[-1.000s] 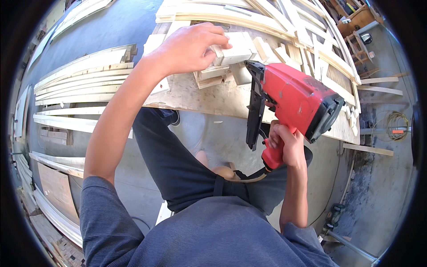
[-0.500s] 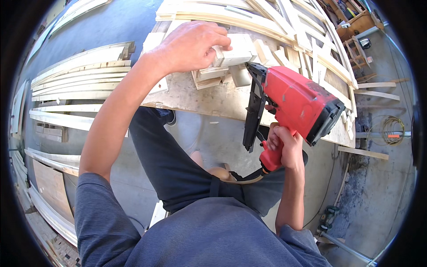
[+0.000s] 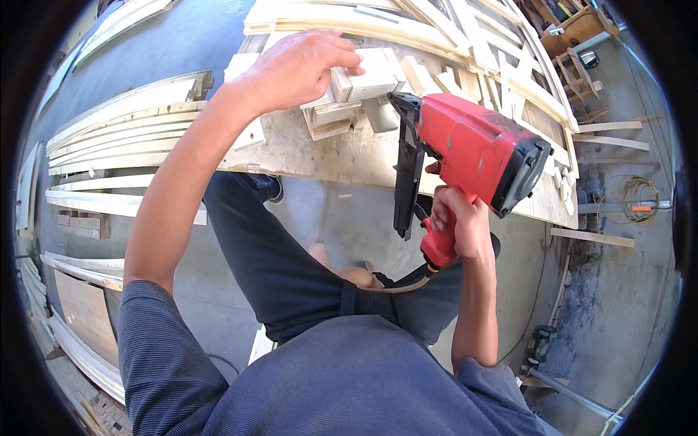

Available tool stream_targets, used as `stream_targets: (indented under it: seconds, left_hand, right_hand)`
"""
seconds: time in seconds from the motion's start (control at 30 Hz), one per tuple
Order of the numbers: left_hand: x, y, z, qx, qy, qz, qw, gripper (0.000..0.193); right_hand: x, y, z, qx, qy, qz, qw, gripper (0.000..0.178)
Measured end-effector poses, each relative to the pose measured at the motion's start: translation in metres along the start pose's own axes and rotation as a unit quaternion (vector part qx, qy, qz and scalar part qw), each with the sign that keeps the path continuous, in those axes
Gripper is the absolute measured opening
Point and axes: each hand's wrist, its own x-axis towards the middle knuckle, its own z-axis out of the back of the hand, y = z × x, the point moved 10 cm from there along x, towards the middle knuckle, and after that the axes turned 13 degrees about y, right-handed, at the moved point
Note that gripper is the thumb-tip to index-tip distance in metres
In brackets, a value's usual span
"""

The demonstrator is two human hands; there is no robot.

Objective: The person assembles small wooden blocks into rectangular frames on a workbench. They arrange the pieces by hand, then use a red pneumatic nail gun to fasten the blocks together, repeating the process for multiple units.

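My right hand (image 3: 463,219) is wrapped round the handle of a red and black pneumatic nail gun (image 3: 476,138). A hose runs from the bottom of its handle. The gun's black nose is at the right end of a pale wooden block (image 3: 372,75), touching it or very close. With bent fingers, my left hand (image 3: 314,67) grips the left end of that block from above; part of its fingertips is hidden. Beneath lie stacked short wood pieces (image 3: 331,122) and another block (image 3: 383,115) on the wooden worktable (image 3: 291,156).
Long wooden strips (image 3: 407,35) and short offcuts (image 3: 465,83) lie across the table's far and right side. More stacked boards (image 3: 123,138) are at the left. On the floor to the right are loose sticks (image 3: 592,237), a coiled hose (image 3: 640,198) and a power tool (image 3: 539,345).
The whole view has shifted slightly, so hands, gun and block appear a little further up and left. The gun's nose stays at the block's right end, and both grips look the same.
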Motion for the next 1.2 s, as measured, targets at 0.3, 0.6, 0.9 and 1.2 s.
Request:
stream_targets:
  seconds: [0.3,0.6,0.9,1.2]
  left_hand:
    - [-0.001,0.0,0.0,-0.014,0.003,0.01,1.0,0.049]
    - [-0.005,-0.001,0.001,-0.022,-0.047,-0.038,0.998,0.041]
    - [-0.01,-0.028,0.012,-0.011,0.017,0.042,0.999,0.05]
    - [-0.007,-0.031,0.014,-0.026,0.011,0.045,0.999,0.051]
  right_hand:
    - [0.001,0.0,0.001,0.007,-0.001,0.019,1.0,0.014]
    - [-0.004,-0.008,0.009,0.015,-0.019,0.006,1.0,0.017]
    - [-0.042,0.018,0.106,0.119,-0.157,0.123,0.973,0.025]
    - [-0.085,0.051,0.271,0.077,-0.268,0.045,0.959,0.012]
